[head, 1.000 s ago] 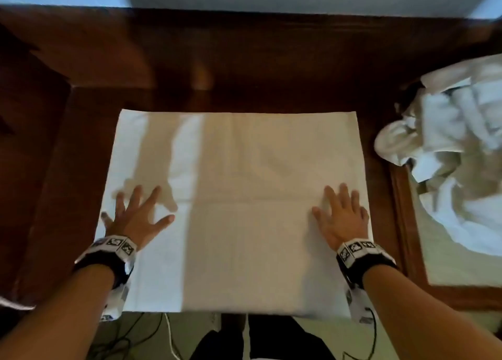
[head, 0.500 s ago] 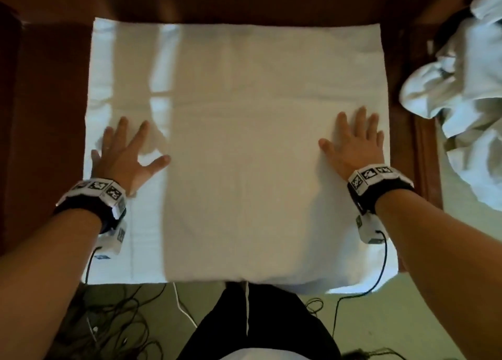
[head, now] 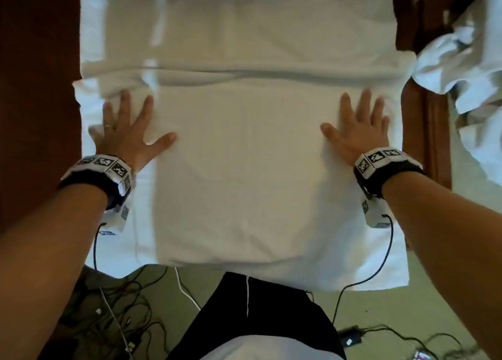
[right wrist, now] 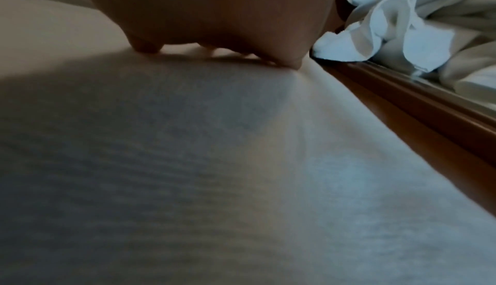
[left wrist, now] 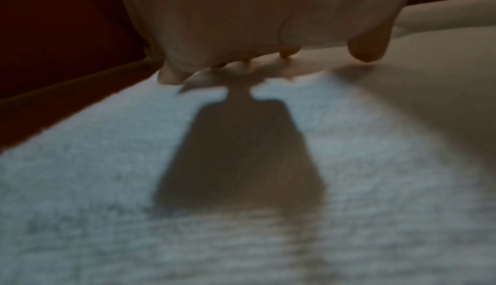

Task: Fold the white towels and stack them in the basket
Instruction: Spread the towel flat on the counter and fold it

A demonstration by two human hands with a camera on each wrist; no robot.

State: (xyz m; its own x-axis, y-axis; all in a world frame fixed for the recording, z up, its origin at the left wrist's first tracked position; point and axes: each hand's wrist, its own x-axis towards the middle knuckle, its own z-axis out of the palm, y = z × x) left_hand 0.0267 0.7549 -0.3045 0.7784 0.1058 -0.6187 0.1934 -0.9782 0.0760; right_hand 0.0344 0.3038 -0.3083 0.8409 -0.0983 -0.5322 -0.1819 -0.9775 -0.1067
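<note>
While both palms are lying flat on the towel (head: pixel 244 169), I am reading this as the smoothing step between folds. My left hand (head: pixel 127 134) is pressing near the towel's left edge and my right hand (head: pixel 355 131) near its right edge, fingers spread and straight on both, pinching nothing. The towel is covering most of the dark wooden table (head: pixel 35 88), its near edge hanging over the table's front edge, and a raised crease is running across it just beyond my fingertips. The heap of unfolded towels (head: pixel 467 69) is sitting past the table's right edge (the basket itself I cannot make out, as the wrist views are dim and blurred). Next, I am judging, the move is calling for pinching two corners and carrying one edge across to meet the opposite one, keeping the edges aligned so the crease is not trapped.
</note>
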